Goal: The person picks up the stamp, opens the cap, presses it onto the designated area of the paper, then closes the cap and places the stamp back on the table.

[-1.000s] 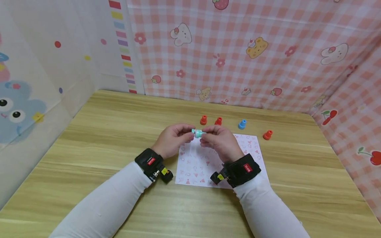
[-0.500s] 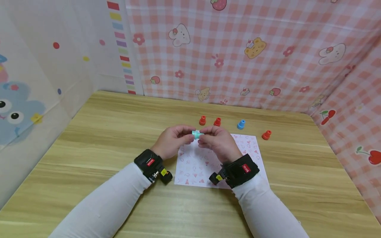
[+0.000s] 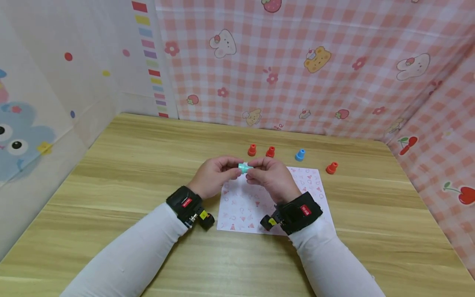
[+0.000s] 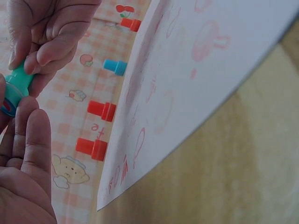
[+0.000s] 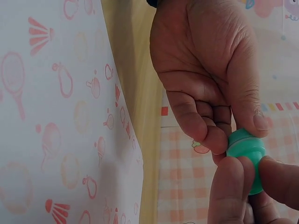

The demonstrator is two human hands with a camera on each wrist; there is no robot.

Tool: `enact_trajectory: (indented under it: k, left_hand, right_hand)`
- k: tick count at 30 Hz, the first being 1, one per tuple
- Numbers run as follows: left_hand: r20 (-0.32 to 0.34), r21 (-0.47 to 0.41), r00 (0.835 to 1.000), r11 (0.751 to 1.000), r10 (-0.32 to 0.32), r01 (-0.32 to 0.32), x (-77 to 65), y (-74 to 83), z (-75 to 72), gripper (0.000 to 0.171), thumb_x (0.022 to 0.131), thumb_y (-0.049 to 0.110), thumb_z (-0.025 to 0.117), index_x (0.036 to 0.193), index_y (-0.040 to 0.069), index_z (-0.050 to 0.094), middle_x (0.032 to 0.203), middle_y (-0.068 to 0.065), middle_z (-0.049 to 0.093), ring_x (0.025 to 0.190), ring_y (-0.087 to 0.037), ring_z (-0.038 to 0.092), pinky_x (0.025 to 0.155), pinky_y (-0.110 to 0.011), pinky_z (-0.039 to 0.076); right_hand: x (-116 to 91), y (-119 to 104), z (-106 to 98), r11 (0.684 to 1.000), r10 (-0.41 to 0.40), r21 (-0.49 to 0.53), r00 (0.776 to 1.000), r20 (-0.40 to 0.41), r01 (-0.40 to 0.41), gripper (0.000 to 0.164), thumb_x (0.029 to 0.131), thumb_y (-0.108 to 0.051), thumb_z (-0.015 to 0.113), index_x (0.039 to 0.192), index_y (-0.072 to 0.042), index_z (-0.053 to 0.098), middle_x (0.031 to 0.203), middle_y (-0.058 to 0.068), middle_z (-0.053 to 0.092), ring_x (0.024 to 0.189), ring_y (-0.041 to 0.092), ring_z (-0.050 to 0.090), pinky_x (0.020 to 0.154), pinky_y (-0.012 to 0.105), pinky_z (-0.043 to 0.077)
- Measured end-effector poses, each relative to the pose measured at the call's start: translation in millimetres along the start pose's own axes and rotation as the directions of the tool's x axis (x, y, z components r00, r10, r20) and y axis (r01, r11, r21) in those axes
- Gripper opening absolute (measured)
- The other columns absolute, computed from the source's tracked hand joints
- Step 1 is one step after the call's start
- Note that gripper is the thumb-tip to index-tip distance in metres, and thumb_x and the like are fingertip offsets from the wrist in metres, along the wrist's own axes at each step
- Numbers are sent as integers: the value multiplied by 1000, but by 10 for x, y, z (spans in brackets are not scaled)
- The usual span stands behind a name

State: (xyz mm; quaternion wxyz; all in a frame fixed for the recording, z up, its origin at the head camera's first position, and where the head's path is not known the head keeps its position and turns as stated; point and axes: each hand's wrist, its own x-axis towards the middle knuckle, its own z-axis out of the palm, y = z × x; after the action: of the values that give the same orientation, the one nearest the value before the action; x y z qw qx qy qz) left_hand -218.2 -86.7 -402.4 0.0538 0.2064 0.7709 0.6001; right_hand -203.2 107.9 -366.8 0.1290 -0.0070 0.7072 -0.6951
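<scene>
currently, one green stamper (image 3: 243, 168), pinched by left hand (image 3: 213, 176) and right hand (image 3: 273, 178), near far edge of printed paper (image 3: 240, 208)

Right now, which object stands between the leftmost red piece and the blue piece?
Another red piece, seen in both the head and left wrist views.

The green piece (image 3: 243, 168), red pieces (image 3: 332, 168) and blue piece (image 3: 300, 155) look smooth, slightly shiny plastic; the sheet (image 3: 241, 206) is matt paper, the bench (image 3: 130, 165) smooth wood grain, the hanging (image 3: 259, 53) at upper frame creased cloth.
</scene>
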Motion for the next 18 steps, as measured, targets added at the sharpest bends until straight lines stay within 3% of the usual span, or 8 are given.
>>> enact_trajectory:
  k: [10,18]
  left_hand:
    - [-5,13,1000,1000,-3,3,-6,21,-9,22,92,26,62,112,20,65,102,4,65,88,-15,61,79,-44,52]
    - [-2,32,1000,999,8,-8,-9,26,-10,22,92,25,62,113,20,65,103,8,65,89,-10,60,79,-38,53]
  right_hand:
    - [1,-5,3,999,5,-34,1000,-10,-5,19,85,-3,66,103,0,62,101,19,61,93,37,59,78,38,54]
    - [-5,-19,14,997,-3,-82,1000,-18,1,17,87,-3,65,103,-1,62,100,18,62,92,36,60,79,40,54]
